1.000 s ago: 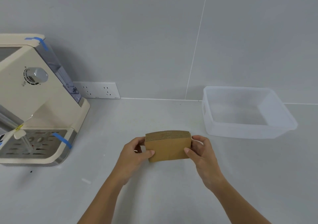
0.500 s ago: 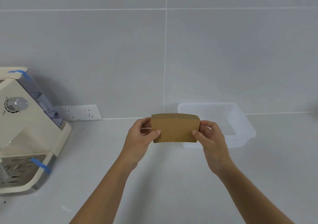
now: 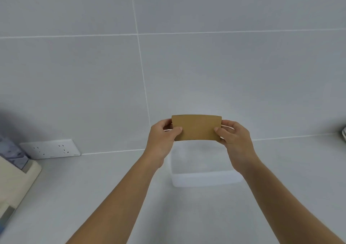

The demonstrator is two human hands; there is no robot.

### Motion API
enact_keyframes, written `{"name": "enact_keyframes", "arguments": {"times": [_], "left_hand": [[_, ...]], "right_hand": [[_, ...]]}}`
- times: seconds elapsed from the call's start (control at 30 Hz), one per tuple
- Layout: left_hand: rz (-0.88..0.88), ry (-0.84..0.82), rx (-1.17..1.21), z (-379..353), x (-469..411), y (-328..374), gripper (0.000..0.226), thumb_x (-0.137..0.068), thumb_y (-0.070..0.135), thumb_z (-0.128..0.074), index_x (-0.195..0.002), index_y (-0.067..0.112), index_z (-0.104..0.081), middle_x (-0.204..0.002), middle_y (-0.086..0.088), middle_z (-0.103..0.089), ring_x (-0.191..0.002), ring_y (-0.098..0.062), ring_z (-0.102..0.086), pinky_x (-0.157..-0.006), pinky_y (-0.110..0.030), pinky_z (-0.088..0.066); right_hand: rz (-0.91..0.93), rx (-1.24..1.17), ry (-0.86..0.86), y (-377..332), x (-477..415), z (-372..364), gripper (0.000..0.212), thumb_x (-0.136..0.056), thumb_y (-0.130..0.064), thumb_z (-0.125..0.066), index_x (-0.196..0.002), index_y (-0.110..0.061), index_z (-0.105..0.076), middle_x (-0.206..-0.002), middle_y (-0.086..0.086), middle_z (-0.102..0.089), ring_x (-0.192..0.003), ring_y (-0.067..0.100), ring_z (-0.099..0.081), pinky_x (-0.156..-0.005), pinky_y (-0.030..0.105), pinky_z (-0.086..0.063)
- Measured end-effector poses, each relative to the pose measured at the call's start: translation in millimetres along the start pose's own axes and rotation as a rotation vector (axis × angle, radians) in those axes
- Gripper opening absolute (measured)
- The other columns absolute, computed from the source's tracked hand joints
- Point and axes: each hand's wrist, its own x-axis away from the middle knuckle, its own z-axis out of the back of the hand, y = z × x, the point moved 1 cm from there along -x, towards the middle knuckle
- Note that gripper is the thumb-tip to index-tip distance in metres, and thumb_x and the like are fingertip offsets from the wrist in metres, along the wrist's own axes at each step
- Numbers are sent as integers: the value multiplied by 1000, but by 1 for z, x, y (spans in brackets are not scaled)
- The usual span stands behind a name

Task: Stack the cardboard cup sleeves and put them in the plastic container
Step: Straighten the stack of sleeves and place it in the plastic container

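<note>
Grey wall tiles fill most of the frame, with a pale surface [image 3: 187, 215] running along the bottom. Held in the air just right of centre is the stack of cardboard cup sleeves [image 3: 196, 127], its flat brown face toward the camera and its long axis running left to right. Both hands carry it: the left hand [image 3: 162, 137] pinches the left end, thumb on the front face and fingers curled behind, and the right hand [image 3: 234, 138] pinches the right end the same way. Directly below the stack in the frame, between the two forearms, stands the clear plastic container [image 3: 204, 180] on the surface; nothing can be seen inside it, though its walls are faint and blurred. The stack appears to hang over its opening, so the coming move should be mostly straight down, both hands equally near. Further out, a white wall socket [image 3: 50, 149] sits at lower left, beside a cream appliance [image 3: 15, 180] at the left edge.
</note>
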Motion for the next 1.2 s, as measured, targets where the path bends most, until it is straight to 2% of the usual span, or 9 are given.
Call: {"name": "enact_keyframes", "arguments": {"times": [0.13, 0.3, 0.43, 0.53, 0.63, 0.7, 0.77, 0.87, 1.2], "left_hand": [[142, -32, -46, -25, -21, -18, 14, -82, 8, -57, -78, 19, -65, -91, -4, -67, -84, -18, -63, -86, -34, -53], [395, 0, -97, -46, -45, -53, 3, -80, 10, -58, -79, 8, -60, -88, -8, -59, -87, -24, -58, -85, -38, -52], [547, 31, -144, -54, -57, -82, 22, -82, 12, -59, -100, 1, -58, -102, -13, -59, -100, -29, -59, -79, -38, -55], [581, 58, -167, -59, -67, -97, 27, -83, 12, -58, -106, -1, -55, -107, -16, -58, -102, -31, -58, -79, -39, -54], [578, 78, -197, -65, -75, -104, 26, -83, 11, -57, -106, -1, -53, -99, -14, -56, -98, -31, -57, -84, -41, -53], [568, 96, -220, -68, -80, -107, 25, -83, 11, -56, -105, 0, -52, -89, -9, -52, -88, -27, -54, -83, -40, -52], [555, 119, -244, -71, -85, -110, 23, -83, 12, -55, -103, 1, -52, -82, -7, -49, -76, -21, -50, -80, -37, -49], [545, 132, -277, -73, -91, -115, 27, -84, 13, -55, -107, 0, -52, -94, -11, -52, -85, -25, -51, -87, -37, -48], [564, 138, -309, -73, -98, -126, 33, -84, 11, -52, -113, -3, -52, -96, -15, -54, -85, -28, -51, -82, -35, -49]], "right_hand": [[-107, 19, 39, 15, -25, 16, 25, -85, 0, -58, -110, -2, -57, -107, 17, -63, -97, 28, -61, -88, 37, -50], [-272, 183, 10, 45, -50, 28, 6, -84, 1, -56, -84, 2, -62, -95, 21, -60, -95, 35, -60, -90, 44, -51], [-391, 301, -21, 69, -69, 31, 32, -81, 3, -57, -107, 21, -53, -89, 29, -55, -80, 29, -52, -93, 50, -50], [-439, 342, -25, 80, -80, 28, 30, -80, 4, -57, -99, 26, -50, -100, 44, -54, -78, 29, -51, -93, 56, -48], [-455, 375, -11, 92, -92, 28, 24, -82, 3, -54, -96, 23, -53, -104, 43, -54, -80, 38, -56, -93, 58, -46], [-461, 393, -27, 97, -97, 27, 5, -83, 2, -52, -82, 7, -54, -86, 32, -51, -77, 31, -48, -93, 56, -48], [-464, 415, -39, 104, -104, 26, 11, -84, 1, -50, -81, -8, -46, -84, 15, -43, -77, 26, -43, -85, 42, -52], [-466, 443, -44, 113, -111, 25, 14, -85, 1, -46, -77, -9, -39, -83, 12, -39, -77, 24, -38, -70, 34, -40], [-421, 616, -57, 128, -122, 25, 37, -86, 1, -42, -57, -15, -26, -60, 3, -28, -56, 20, -31, -57, 31, -33]]}}
